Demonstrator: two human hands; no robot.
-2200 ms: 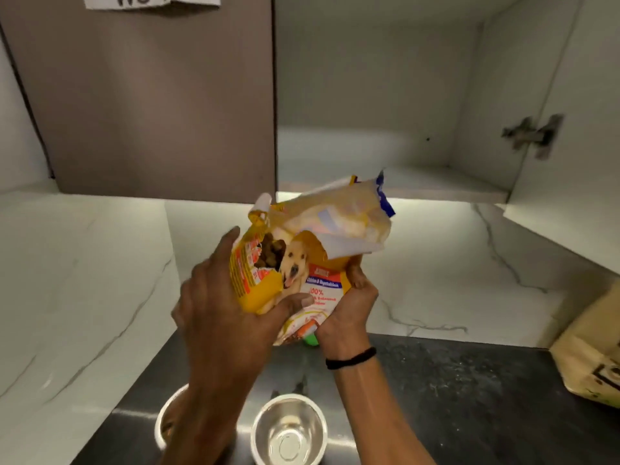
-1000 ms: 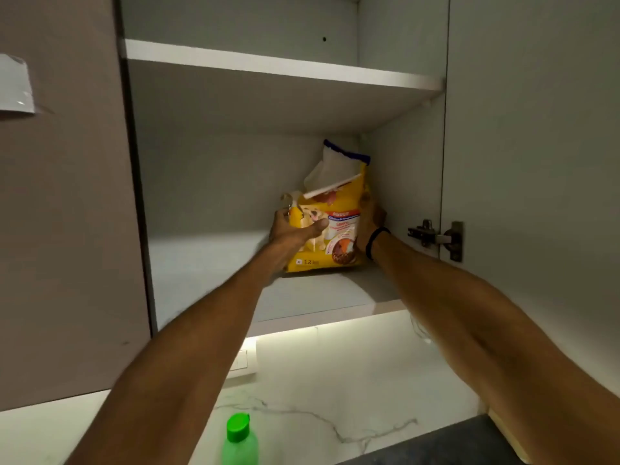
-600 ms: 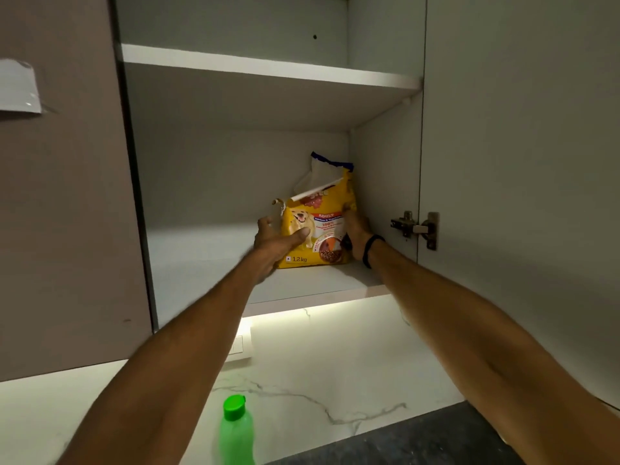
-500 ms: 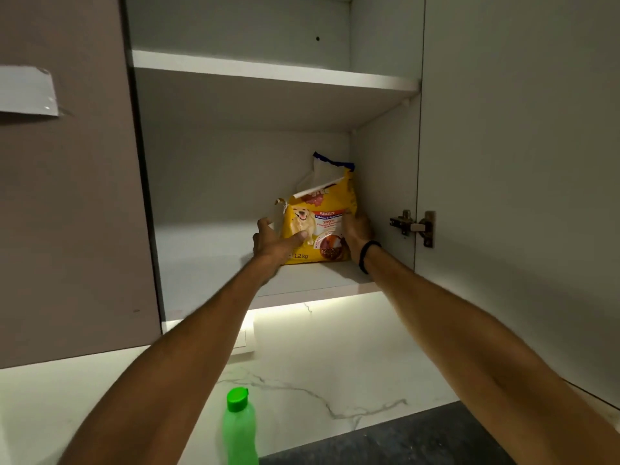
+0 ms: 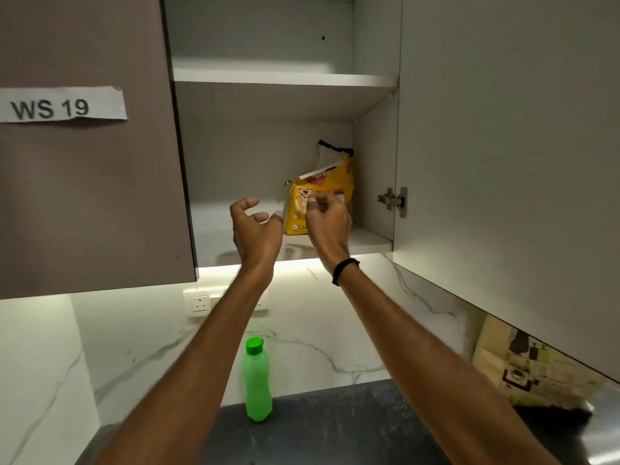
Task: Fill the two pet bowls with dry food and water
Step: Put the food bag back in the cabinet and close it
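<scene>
Stowing the food bag [image 5: 337,182] looks done. Left hand [image 5: 256,229] is loosely open and empty beside it, right hand [image 5: 327,224] is curled in front of it, contact unclear. Guessing the green bottle [image 5: 257,380] below it is next.

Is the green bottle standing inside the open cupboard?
No, the green bottle stands on the dark counter below the cupboard.

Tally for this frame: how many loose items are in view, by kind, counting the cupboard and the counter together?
Yellow pet food bag: 1
Green bottle: 1
Printed paper bag: 1
Total: 3
</scene>
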